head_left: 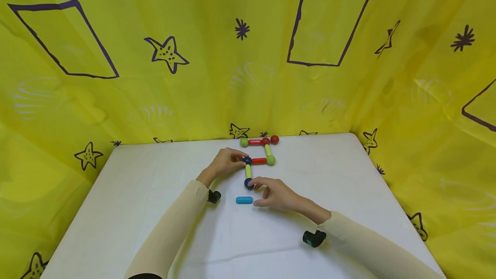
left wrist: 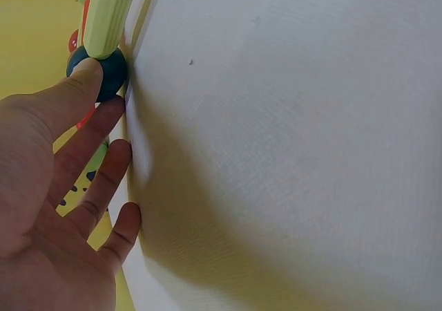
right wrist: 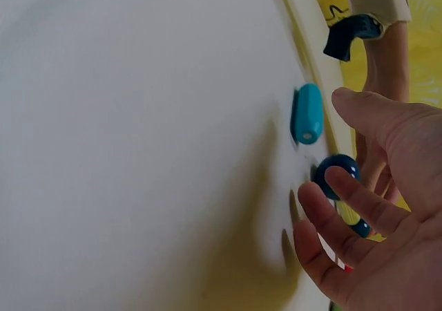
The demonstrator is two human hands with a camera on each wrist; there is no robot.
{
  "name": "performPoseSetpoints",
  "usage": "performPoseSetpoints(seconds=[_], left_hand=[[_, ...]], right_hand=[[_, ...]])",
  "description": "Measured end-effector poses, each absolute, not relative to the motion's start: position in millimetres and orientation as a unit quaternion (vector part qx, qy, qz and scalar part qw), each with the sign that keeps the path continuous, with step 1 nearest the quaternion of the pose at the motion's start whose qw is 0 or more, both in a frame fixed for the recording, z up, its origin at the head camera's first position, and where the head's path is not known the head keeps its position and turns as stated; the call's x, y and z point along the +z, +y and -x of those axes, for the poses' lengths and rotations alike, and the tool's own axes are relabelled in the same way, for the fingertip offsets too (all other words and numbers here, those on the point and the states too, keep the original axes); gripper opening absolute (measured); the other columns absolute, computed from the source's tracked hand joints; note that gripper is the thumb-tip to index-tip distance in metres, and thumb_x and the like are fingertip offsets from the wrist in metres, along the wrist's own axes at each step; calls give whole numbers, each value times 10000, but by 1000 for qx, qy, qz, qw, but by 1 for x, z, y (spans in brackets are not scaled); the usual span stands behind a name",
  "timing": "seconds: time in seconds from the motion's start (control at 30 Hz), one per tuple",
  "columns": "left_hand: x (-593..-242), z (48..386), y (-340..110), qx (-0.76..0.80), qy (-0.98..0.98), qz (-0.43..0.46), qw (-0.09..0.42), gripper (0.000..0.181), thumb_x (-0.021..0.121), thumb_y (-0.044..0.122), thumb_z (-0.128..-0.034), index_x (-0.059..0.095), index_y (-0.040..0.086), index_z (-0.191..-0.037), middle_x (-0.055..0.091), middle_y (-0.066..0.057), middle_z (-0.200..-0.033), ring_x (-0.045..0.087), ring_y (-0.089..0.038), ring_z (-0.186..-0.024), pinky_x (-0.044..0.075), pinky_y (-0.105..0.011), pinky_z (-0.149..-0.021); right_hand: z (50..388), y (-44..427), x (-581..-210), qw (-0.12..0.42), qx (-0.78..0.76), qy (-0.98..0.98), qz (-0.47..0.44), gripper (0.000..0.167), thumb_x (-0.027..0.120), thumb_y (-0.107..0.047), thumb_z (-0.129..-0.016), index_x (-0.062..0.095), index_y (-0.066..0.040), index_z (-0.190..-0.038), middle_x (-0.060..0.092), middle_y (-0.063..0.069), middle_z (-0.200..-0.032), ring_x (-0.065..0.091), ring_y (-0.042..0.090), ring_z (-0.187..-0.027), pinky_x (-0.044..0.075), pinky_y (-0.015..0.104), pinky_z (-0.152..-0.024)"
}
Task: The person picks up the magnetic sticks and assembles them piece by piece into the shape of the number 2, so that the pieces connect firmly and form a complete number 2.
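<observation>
In the head view my left hand (head_left: 225, 162) pinches a dark blue ball (head_left: 247, 160) between thumb and index finger; its other fingers are spread in the left wrist view. A light green rod (head_left: 248, 171) runs from that ball to a second dark blue ball (head_left: 248, 184) nearer me. My right hand (head_left: 278, 194) holds nothing, thumb and fingers apart. Its index fingertip is at the nearer ball, and whether they touch I cannot tell. A loose light blue rod (head_left: 244, 200) lies on the table just left of the right thumb, apart from it in the right wrist view (right wrist: 309, 114).
A red rod (head_left: 258, 161) joins the pinched ball to a green ball (head_left: 271, 160). Beyond it, a light green rod (head_left: 268, 150), red balls (head_left: 274, 139), a red rod (head_left: 255, 142) and another green ball (head_left: 243, 142) continue the zigzag. Yellow patterned cloth (head_left: 209, 98) surrounds the white table (head_left: 147, 175).
</observation>
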State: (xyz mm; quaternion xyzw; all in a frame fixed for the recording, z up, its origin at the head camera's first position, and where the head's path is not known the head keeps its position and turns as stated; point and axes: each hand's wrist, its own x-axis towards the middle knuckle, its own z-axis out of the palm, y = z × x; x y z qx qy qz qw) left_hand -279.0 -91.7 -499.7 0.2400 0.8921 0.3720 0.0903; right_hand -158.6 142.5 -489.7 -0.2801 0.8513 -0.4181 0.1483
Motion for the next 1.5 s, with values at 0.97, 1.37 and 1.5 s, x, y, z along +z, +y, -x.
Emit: performPoseSetpoints(seconds=[0.97, 1.37, 1.5], left_hand=[[-500, 280, -94, 379, 887, -251, 85, 281, 779, 163, -931, 775, 132, -1210, 769, -28, -1013, 637, -176, -911, 525, -322, -858], [-499, 280, -93, 374, 889, -251, 85, 283, 784, 168, -926, 777, 137, -1208, 766, -13, -981, 628, -167, -878, 526, -322, -846], [-499, 279, -92, 374, 889, -249, 86, 282, 784, 165, -926, 777, 138, -1207, 765, -12, -996, 627, -167, -892, 528, -327, -859]], right_hand=[[151, 100, -492, 119, -323, 886, 310, 243, 756, -106, -925, 746, -106, -1168, 649, -49, -861, 517, 64, -685, 455, 240, -643], [153, 106, -497, 128, -372, 865, 313, 243, 726, -35, -915, 745, -85, -1152, 638, -46, -872, 494, 49, -654, 433, 218, -634], [155, 115, -493, 134, -408, 847, 314, 247, 740, -46, -920, 740, -107, -1159, 638, -39, -905, 510, 53, -669, 460, 218, -643]])
